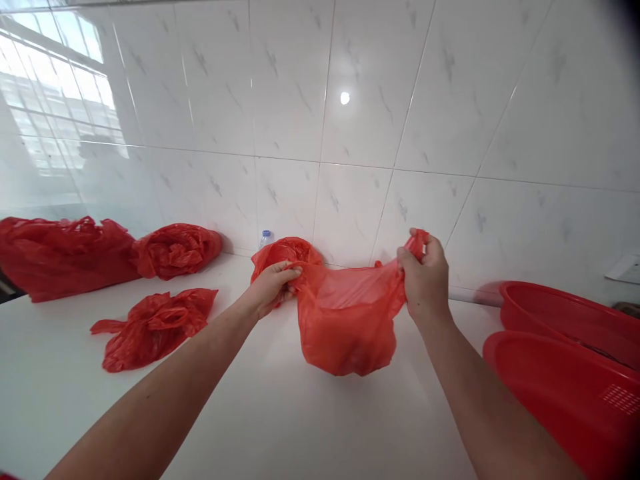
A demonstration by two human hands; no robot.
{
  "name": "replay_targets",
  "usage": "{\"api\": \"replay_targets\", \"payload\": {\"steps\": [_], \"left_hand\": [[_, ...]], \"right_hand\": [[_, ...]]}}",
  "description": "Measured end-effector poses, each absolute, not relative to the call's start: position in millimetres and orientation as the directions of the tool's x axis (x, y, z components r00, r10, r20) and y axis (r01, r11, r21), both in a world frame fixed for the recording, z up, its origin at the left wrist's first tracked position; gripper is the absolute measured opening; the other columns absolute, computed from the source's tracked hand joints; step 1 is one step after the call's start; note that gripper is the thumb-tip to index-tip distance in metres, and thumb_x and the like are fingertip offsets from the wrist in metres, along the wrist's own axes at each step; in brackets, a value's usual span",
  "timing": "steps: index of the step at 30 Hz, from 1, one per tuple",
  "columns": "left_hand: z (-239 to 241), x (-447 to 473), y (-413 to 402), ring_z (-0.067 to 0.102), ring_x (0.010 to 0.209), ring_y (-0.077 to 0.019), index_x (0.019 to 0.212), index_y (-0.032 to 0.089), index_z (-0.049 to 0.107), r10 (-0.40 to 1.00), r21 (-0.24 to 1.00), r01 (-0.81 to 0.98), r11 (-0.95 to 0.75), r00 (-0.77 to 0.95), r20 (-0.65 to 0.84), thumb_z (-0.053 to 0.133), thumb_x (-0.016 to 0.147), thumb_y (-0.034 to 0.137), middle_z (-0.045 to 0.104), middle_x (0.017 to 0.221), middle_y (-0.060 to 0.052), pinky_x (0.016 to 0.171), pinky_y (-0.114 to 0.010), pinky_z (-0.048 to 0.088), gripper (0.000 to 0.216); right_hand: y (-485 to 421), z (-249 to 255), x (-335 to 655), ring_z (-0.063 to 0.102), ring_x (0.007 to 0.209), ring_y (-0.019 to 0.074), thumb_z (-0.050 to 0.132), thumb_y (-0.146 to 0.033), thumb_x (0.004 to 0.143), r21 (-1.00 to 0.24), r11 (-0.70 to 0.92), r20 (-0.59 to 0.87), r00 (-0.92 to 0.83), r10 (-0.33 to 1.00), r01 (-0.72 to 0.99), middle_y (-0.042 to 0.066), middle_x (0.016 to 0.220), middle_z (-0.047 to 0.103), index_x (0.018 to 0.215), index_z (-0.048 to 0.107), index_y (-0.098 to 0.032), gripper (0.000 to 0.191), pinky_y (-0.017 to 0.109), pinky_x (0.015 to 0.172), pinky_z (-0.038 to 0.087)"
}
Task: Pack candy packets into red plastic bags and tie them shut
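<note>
A red plastic bag (347, 320) hangs stretched between my two hands just above the white counter (280, 420), its bottom bulging with something I cannot make out. My left hand (273, 287) is closed on the bag's left handle. My right hand (425, 277) is closed on the right handle, held a little higher. Behind the left hand lies another red bag (285, 252) against the wall.
Two full red bags (65, 257) (177, 249) lie at the back left and a flatter one (155, 327) nearer. A small plastic bottle (266, 238) stands by the tiled wall. Two red plastic basins (565, 320) (555, 393) sit at the right.
</note>
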State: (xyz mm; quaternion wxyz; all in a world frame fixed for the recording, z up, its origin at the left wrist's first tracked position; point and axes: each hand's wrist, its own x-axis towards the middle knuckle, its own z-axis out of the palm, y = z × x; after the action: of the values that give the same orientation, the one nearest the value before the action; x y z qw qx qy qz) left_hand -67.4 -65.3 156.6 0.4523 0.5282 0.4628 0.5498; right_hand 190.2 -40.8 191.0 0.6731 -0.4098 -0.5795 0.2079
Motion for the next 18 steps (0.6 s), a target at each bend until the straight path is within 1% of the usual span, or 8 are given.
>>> {"api": "replay_targets", "payload": {"steps": [2, 5, 7, 9, 11, 14, 16, 18], "left_hand": [[166.6, -67.2, -63.7, 0.048, 0.053, -0.0084, 0.072, 0.018, 0.052, 0.974, 0.97, -0.089, -0.227, -0.036, 0.225, 0.059, 0.075, 0.035, 0.052, 0.064, 0.001, 0.049, -0.022, 0.039, 0.019], [182.7, -64.7, -60.6, 0.05, 0.057, -0.0087, 0.073, 0.018, 0.053, 0.951, 0.933, -0.185, -0.309, -0.044, 0.306, 0.063, 0.074, 0.033, 0.054, 0.067, 0.001, 0.051, -0.021, 0.04, 0.018], [190.6, -61.3, -60.5, 0.052, 0.059, -0.0087, 0.077, 0.017, 0.056, 0.943, 0.922, -0.202, -0.332, -0.031, 0.333, 0.066, 0.073, 0.032, 0.056, 0.071, 0.0, 0.052, -0.02, 0.041, 0.019], [192.7, -59.7, -62.9, 0.057, 0.068, -0.0102, 0.089, 0.019, 0.059, 0.943, 0.93, -0.163, -0.329, -0.002, 0.333, 0.066, 0.074, 0.034, 0.06, 0.081, -0.001, 0.057, -0.021, 0.044, 0.022], [186.6, -63.4, -67.0, 0.061, 0.084, -0.0143, 0.106, 0.024, 0.057, 0.951, 0.949, -0.076, -0.306, 0.006, 0.308, 0.066, 0.075, 0.037, 0.063, 0.098, -0.003, 0.067, -0.025, 0.048, 0.035], [159.7, -80.0, -72.5, 0.054, 0.113, -0.0231, 0.124, 0.031, 0.048, 0.968, 0.967, 0.058, -0.248, -0.02, 0.249, 0.069, 0.072, 0.038, 0.055, 0.125, -0.007, 0.085, -0.034, 0.048, 0.057], [132.7, -92.1, -73.6, 0.041, 0.127, -0.0279, 0.129, 0.033, 0.046, 0.977, 0.974, 0.081, -0.21, -0.014, 0.212, 0.075, 0.065, 0.034, 0.047, 0.136, -0.007, 0.097, -0.039, 0.041, 0.07], [103.9, -96.1, -71.0, 0.029, 0.135, -0.0308, 0.13, 0.034, 0.045, 0.986, 0.985, 0.064, -0.158, 0.056, 0.154, 0.08, 0.057, 0.026, 0.039, 0.144, -0.006, 0.105, -0.043, 0.034, 0.082]], "right_hand": [[-37.9, 182.0, 197.6, 0.043, 0.054, 0.0126, 0.056, -0.037, 0.077, -0.802, 0.567, 0.596, 0.31, 0.741, 0.188, 0.0, 0.073, 0.05, 0.123, 0.049, -0.028, 0.047, 0.029, 0.052, 0.04], [-37.6, 175.1, 208.0, 0.044, 0.054, 0.0121, 0.058, -0.037, 0.076, -0.818, 0.55, 0.573, 0.333, 0.749, 0.171, -0.001, 0.072, 0.051, 0.122, 0.051, -0.028, 0.048, 0.028, 0.051, 0.04], [-39.4, 173.5, 214.1, 0.045, 0.055, 0.0124, 0.058, -0.036, 0.077, -0.828, 0.533, 0.56, 0.294, 0.774, 0.174, -0.002, 0.069, 0.052, 0.116, 0.056, -0.027, 0.041, 0.027, 0.052, 0.039], [-42.8, 170.4, 220.4, 0.051, 0.062, 0.0141, 0.057, -0.038, 0.078, -0.833, 0.518, 0.552, 0.228, 0.802, 0.195, 0.0, 0.071, 0.056, 0.104, 0.063, -0.024, 0.029, 0.027, 0.057, 0.041], [-47.5, 161.8, 228.1, 0.057, 0.077, 0.0176, 0.056, -0.041, 0.08, -0.832, 0.511, 0.549, 0.191, 0.813, 0.216, 0.002, 0.083, 0.062, 0.097, 0.064, -0.023, 0.026, 0.03, 0.067, 0.045], [-52.4, 133.7, 243.3, 0.055, 0.101, 0.0229, 0.056, -0.047, 0.08, -0.855, 0.469, 0.511, 0.203, 0.835, 0.222, 0.006, 0.111, 0.061, 0.107, 0.06, -0.024, 0.035, 0.037, 0.084, 0.043], [-51.1, 106.5, 252.6, 0.049, 0.113, 0.0256, 0.061, -0.048, 0.077, -0.903, 0.373, 0.406, 0.139, 0.903, 0.213, 0.007, 0.125, 0.054, 0.115, 0.055, -0.026, 0.044, 0.041, 0.092, 0.04], [-46.2, 77.8, 255.6, 0.04, 0.124, 0.0281, 0.07, -0.045, 0.068, -0.955, 0.234, 0.245, 0.038, 0.969, 0.182, 0.009, 0.137, 0.043, 0.126, 0.046, -0.029, 0.065, 0.046, 0.098, 0.035]]}}
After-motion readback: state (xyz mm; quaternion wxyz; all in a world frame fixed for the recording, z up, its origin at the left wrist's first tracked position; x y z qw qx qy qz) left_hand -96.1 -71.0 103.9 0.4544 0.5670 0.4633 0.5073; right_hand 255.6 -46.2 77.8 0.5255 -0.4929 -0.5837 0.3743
